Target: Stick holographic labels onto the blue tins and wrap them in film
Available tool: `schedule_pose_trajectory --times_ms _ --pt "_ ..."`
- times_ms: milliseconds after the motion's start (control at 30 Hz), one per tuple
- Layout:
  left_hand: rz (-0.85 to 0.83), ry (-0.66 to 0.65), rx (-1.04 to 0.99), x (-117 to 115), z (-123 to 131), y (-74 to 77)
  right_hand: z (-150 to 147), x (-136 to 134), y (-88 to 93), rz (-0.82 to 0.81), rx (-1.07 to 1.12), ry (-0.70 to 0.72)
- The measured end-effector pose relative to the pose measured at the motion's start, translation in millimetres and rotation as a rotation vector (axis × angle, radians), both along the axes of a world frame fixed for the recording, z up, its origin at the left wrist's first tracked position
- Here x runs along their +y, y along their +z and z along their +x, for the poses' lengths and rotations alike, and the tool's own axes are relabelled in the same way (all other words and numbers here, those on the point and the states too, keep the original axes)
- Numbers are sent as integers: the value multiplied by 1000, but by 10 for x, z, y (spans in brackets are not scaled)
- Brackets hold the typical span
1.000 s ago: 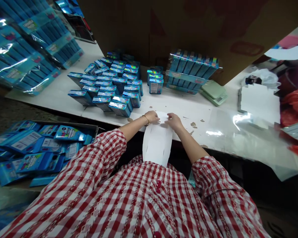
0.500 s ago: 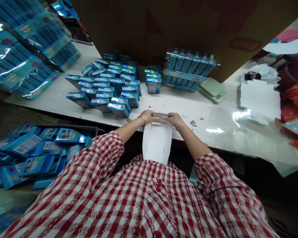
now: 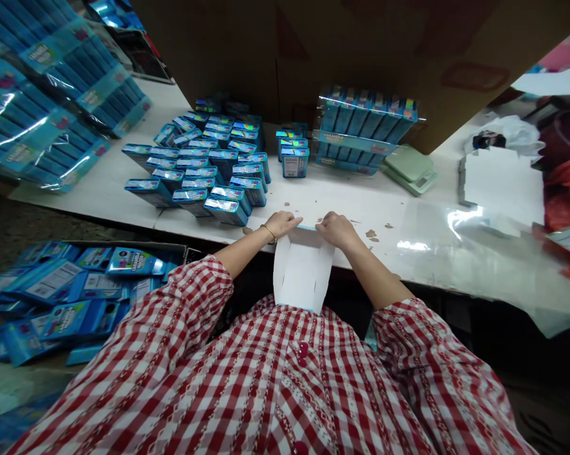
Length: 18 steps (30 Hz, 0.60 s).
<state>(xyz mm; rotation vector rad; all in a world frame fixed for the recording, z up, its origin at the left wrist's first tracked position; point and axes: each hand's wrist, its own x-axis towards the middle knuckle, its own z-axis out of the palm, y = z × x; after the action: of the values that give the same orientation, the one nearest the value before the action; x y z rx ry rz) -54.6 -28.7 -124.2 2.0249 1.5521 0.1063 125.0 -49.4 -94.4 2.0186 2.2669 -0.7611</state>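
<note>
A white cardboard tray (image 3: 300, 272), partly folded, slants from the table edge down against my checked shirt. Its far end wall stands up and shows a thin blue edge. My left hand (image 3: 284, 224), with a bracelet at the wrist, grips the far left corner between thumb and fingers. At the far right corner my right hand (image 3: 336, 229) is closed on the same tray, its fingers curled over the edge. Just beyond the hands, a few small blue boxes (image 3: 294, 162) stand upright on the white table (image 3: 332, 199).
Many blue boxes (image 3: 209, 170) stand grouped left of centre. A filled display pack (image 3: 361, 136) and a green scale (image 3: 411, 169) are at the back right. White card blanks (image 3: 503, 186) lie far right. Wrapped packs (image 3: 43, 107) stack at left, above a carton of loose flat boxes (image 3: 71, 297).
The tray's far end wall has been folded upright and its sides now stand up more. Both hands have moved slightly apart along that end, still holding the corners.
</note>
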Motion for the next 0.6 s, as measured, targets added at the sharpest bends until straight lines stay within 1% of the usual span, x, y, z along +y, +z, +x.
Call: schedule_pose_trajectory --times_ms 33,100,200,267,333,367,433,500,533,567,600 --pt "-4 -1 7 1 11 7 20 16 -40 -29 41 -30" --pt "-13 14 32 0 56 34 51 41 -137 -80 186 -136" --pt "-26 42 70 -2 150 104 73 53 -249 -89 432 -295" --pt "-48 46 74 1 190 148 85 65 -252 -162 555 -356" --pt "-88 50 56 8 188 173 94 105 -189 -270 593 -362" --pt "-107 52 40 11 174 178 90 139 -142 -311 573 -319" --pt "-132 47 22 14 135 173 43 229 -44 -338 431 -134" --pt "-127 16 49 11 107 161 -66 325 22 -295 159 92" --pt "-117 -5 76 9 105 154 -140 365 35 -258 7 173" --pt "-101 -23 106 8 110 147 -219 394 33 -218 -126 222" --pt "-79 -37 136 8 124 139 -299 410 17 -174 -215 248"
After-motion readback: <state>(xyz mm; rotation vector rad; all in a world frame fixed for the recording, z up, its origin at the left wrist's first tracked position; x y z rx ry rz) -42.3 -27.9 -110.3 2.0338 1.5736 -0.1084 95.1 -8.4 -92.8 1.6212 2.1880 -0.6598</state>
